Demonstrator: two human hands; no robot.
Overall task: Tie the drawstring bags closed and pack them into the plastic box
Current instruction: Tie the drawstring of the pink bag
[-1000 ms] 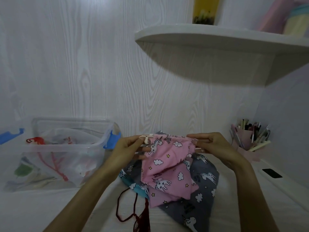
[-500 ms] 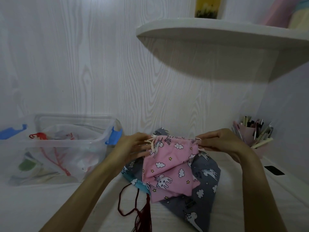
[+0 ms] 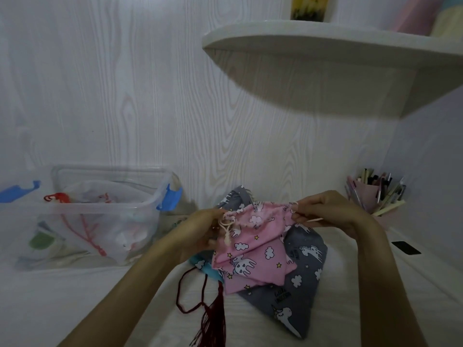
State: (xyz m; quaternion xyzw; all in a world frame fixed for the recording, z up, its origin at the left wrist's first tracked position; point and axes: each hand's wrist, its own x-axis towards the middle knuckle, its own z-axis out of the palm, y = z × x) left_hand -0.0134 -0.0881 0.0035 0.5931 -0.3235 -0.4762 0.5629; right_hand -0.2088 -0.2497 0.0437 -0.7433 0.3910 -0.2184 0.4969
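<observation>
The pink bag (image 3: 253, 246) was plainly a light, limp thing, thin cotton that sagged wherever it was not held, so it would need taking by the cords at its mouth, not by the cloth, which would only bunch and slip. The person held it up just above the bench (image 3: 75, 301), its mouth stretched between both hands and its body drooping onto a grey bag (image 3: 300, 281) lying beneath. The left hand (image 3: 200, 231) had its grip closed on the left corner of the mouth, where a cream drawstring (image 3: 226, 229) hung in a knotted loop against the fabric. The right hand (image 3: 325, 211) pinched the opposite corner; a pale cord end seemed to run out under its fingers, though the dim light made that hard to be sure of. The cloth was printed with white unicorns, clouds and small yellow stars, and the mouth looked gathered only in part, so I judged the pulling shut was not yet finished. A blue bag (image 3: 203, 267) peeped from under the pile, with a dark red tasselled cord (image 3: 213, 314) trailing in front. The clear plastic box (image 3: 100, 214) with blue latches stood well to the left, already holding some soft bundles.
</observation>
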